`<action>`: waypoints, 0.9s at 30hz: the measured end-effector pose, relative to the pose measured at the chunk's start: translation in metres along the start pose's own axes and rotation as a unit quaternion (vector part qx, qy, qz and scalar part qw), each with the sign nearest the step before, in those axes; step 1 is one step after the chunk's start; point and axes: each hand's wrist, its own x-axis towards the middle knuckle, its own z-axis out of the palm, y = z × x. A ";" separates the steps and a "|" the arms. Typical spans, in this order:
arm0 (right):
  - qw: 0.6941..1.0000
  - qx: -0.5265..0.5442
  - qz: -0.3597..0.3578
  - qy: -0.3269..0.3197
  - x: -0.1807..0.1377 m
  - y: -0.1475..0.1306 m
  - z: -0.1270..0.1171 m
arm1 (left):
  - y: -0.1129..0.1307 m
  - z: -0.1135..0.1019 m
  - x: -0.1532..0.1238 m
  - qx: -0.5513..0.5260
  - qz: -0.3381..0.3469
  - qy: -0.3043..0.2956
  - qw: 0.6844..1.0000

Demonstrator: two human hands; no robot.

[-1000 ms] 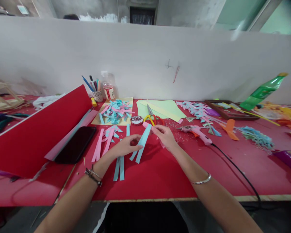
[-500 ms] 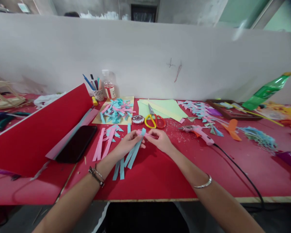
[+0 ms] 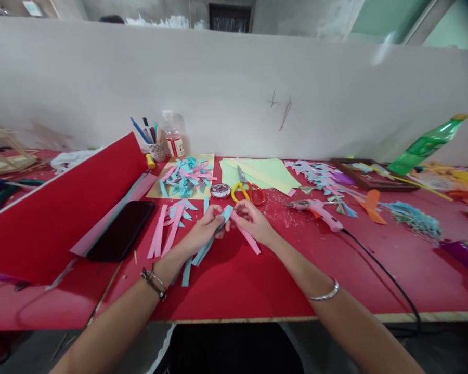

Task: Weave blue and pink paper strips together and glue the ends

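From the head view, we see a folded light-blue paper strip (image 3: pixel 226 212) in front of the yellow-and-red-handled scissors (image 3: pixel 245 183), its flat tails slanting down to the left. Our left hand (image 3: pixel 203 234) pinches it, thumb against fingers. A narrow pink paper strip (image 3: pixel 249 240) slants away to the right; our right hand (image 3: pixel 256 223) holds it, fingertips drawn close together, though we cannot tell exactly how the strips meet.

Left of the scissors lie a round patterned tin (image 3: pixel 220 191) and, beyond it, a crumpled pile of pink and blue paper pieces (image 3: pixel 187 177) on a tan sheet (image 3: pixel 156 193). Smooth pale-green paper (image 3: pixel 275 174) lies under the scissors' blades. To their right rests a pink plastic glue gun (image 3: pixel 327 215).

Nearer us than the scissors, the smooth red tabletop (image 3: pixel 237 291) stretches to a rough, pale wooden edge (image 3: pixel 257 321).
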 end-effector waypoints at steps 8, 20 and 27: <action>0.997 -0.008 0.042 -0.062 0.000 -0.003 -0.003 | -0.006 -0.003 0.000 0.032 -0.013 -0.021 0.999; 0.994 0.007 0.030 -0.105 0.000 -0.002 -0.004 | -0.005 -0.005 0.001 0.156 0.021 -0.012 0.987; 0.989 0.036 0.104 -0.103 -0.002 -0.005 -0.001 | -0.004 -0.007 0.001 0.210 0.040 -0.001 0.977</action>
